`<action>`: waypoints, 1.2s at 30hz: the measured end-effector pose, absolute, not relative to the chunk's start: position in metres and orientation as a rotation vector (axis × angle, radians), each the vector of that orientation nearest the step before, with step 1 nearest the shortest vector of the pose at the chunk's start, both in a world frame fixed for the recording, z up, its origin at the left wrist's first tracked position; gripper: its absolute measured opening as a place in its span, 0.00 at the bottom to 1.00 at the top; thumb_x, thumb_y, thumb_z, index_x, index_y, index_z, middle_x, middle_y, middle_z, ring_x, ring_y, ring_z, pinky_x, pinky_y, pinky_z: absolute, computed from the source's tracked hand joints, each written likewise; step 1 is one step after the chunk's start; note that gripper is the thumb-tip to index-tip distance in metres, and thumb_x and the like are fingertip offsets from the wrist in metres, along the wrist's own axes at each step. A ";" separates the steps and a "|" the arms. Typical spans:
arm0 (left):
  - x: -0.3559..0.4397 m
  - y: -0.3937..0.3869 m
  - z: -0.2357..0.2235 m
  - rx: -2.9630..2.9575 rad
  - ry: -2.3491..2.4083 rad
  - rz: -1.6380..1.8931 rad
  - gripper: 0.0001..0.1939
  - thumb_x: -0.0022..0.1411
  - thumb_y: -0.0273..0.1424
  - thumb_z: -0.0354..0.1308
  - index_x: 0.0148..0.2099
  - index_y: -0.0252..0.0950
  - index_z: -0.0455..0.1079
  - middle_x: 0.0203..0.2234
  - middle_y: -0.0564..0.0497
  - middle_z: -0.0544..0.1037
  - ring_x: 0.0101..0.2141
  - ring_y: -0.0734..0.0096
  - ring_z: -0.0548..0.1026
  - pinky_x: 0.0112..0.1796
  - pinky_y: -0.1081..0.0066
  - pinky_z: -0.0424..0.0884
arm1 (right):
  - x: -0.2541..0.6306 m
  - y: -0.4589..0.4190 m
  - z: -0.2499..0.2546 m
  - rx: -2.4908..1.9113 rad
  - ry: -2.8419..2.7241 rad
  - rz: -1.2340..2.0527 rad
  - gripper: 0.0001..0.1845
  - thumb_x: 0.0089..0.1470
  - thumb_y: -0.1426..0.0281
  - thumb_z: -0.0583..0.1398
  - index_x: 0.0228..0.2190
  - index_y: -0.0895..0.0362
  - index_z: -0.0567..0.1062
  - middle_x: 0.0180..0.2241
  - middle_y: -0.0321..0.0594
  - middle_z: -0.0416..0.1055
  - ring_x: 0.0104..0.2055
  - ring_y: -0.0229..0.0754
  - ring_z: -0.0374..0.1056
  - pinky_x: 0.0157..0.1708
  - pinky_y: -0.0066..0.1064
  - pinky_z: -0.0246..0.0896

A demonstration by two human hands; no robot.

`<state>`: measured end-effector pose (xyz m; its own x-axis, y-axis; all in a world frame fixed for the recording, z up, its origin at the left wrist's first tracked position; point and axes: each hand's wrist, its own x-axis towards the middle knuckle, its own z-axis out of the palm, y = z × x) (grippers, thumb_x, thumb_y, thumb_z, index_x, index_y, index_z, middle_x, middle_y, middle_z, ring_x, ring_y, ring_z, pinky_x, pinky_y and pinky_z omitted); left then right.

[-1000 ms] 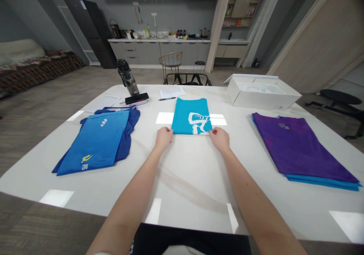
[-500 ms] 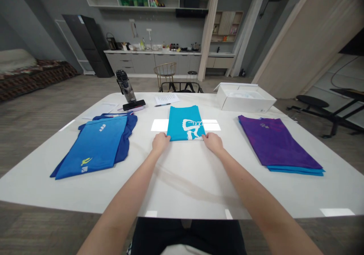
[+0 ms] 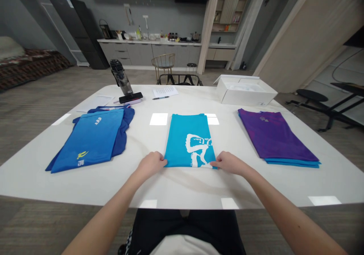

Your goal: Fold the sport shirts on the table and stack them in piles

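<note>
Centre: the folded turquoise T-shirt [image 3: 190,141] lies flat in the middle of the white table [image 3: 182,186], its near edge toward you. Its long axis runs straight away from you, toward the far side of the table, and a white print [image 3: 197,145] covers its right half.

Grip: your left hand [image 3: 150,164] and your right hand [image 3: 229,163] are well apart, one on each side of the shirt. Your left hand touches the near left corner and your right hand touches the near right corner. You cannot tell from this view whether either hand is pinching the cloth or only resting against it.

Counts: there are three folded stacks on the table, including this shirt. To your left is one blue shirt stack [image 3: 91,139] with darker blue cloth showing beneath it. To your right is one purple shirt stack [image 3: 273,135] lying on turquoise cloth [image 3: 292,164].

Far side: one water bottle [image 3: 121,78], one phone [image 3: 131,97], one pen [image 3: 160,98], one paper sheet [image 3: 165,92] and one open white box [image 3: 244,92].
</note>
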<state>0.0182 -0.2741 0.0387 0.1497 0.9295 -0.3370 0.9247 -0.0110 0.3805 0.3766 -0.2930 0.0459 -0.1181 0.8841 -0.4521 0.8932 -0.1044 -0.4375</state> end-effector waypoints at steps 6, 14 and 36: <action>0.014 -0.263 0.048 1.933 1.781 0.058 0.14 0.60 0.45 0.62 0.29 0.42 0.75 0.28 0.46 0.81 0.33 0.56 0.79 0.33 0.67 0.65 | 0.385 -0.278 0.044 2.149 2.193 -0.931 0.22 0.57 0.52 0.63 0.19 0.53 0.76 0.22 0.39 0.74 0.26 0.43 0.69 0.26 0.32 0.53; 0.059 -0.140 0.043 2.064 1.764 0.375 0.27 0.65 0.41 0.61 0.62 0.34 0.65 0.59 0.35 0.72 0.55 0.53 0.75 0.49 0.66 0.69 | 0.377 -0.157 0.024 2.561 2.312 -0.562 0.27 0.60 0.57 0.65 0.55 0.59 0.74 0.44 0.47 0.78 0.44 0.46 0.74 0.39 0.29 0.62; 0.089 -0.042 0.031 1.719 1.740 0.507 0.14 0.49 0.27 0.70 0.40 0.34 0.76 0.33 0.47 0.81 0.35 0.64 0.78 0.32 0.72 0.68 | 0.388 -0.086 0.033 2.306 2.617 -0.597 0.10 0.56 0.64 0.66 0.39 0.54 0.75 0.38 0.40 0.77 0.39 0.44 0.71 0.36 0.29 0.60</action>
<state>0.0888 -0.0417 0.0305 0.0529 0.9846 -0.1665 0.7411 0.0731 0.6674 0.3876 -0.0858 0.0332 -0.1061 0.9916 0.0746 0.8612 0.1291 -0.4916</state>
